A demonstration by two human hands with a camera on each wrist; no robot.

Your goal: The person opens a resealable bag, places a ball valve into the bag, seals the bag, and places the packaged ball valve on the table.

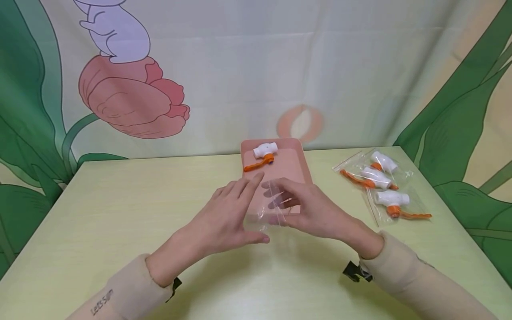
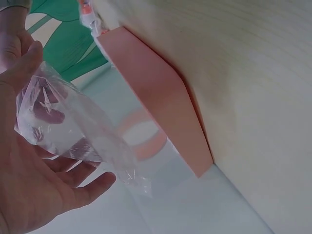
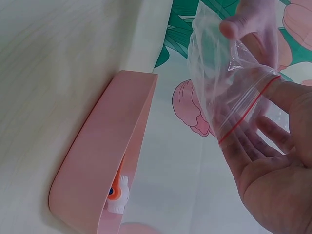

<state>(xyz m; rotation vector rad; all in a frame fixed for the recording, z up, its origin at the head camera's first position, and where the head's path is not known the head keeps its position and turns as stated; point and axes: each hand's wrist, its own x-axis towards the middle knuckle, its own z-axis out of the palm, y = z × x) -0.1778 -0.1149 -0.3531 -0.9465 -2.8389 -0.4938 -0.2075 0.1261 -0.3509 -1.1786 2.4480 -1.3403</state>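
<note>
A clear zip bag [image 3: 209, 53] with a red line along its mouth hangs between the two hands, in front of the pink tray. The fingertips of my right hand [image 1: 318, 206] show through the plastic, apparently inside the bag's mouth, with the fingers spread. On the other side of the bag, my left hand [image 1: 220, 218] has its fingers extended and its thumb apart. Nothing is gripped in that hand, though it may touch the plastic. A white ball valve [image 1: 265, 150] with an orange lever lies unbagged in the tray [image 1: 290, 166], at its far left.
At the table's right side lie several clear bags, with white ball valves [image 1: 392, 198] and orange levers in them. A printed curtain [image 1: 240, 80] hangs behind the pale table [image 1: 120, 213]. The tray stands near the table's far edge.
</note>
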